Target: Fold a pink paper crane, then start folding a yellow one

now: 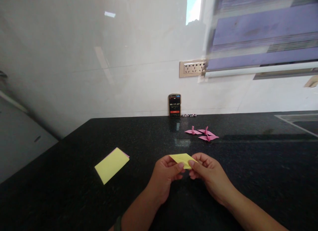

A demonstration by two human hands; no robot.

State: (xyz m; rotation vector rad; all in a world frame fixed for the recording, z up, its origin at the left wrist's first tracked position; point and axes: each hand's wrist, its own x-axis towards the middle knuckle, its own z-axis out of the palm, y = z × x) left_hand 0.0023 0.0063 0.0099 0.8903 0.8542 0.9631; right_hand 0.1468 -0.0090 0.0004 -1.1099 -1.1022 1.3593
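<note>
Between both hands is a folded piece of yellow origami paper [183, 158], roughly diamond-shaped, raised a little over the dark countertop. My left hand [167, 171] pinches its left side, thumb on top and fingers beneath. On the other side my right hand [207, 169] grips the paper in the same way, its thumb close to the left thumb near the lower edge. The fingers hide part of the paper's underside. Beyond the hands, three pink folded paper cranes [208, 137] sit close together on the counter.
A stack of yellow paper [111, 165], with a pink edge showing, lies to the left on the black speckled countertop [74, 145]. A phone [174, 106] showing a timer leans against the wall. A socket panel [193, 68] and purple blind [260, 29] are above; a sink edge [295, 123] is at right.
</note>
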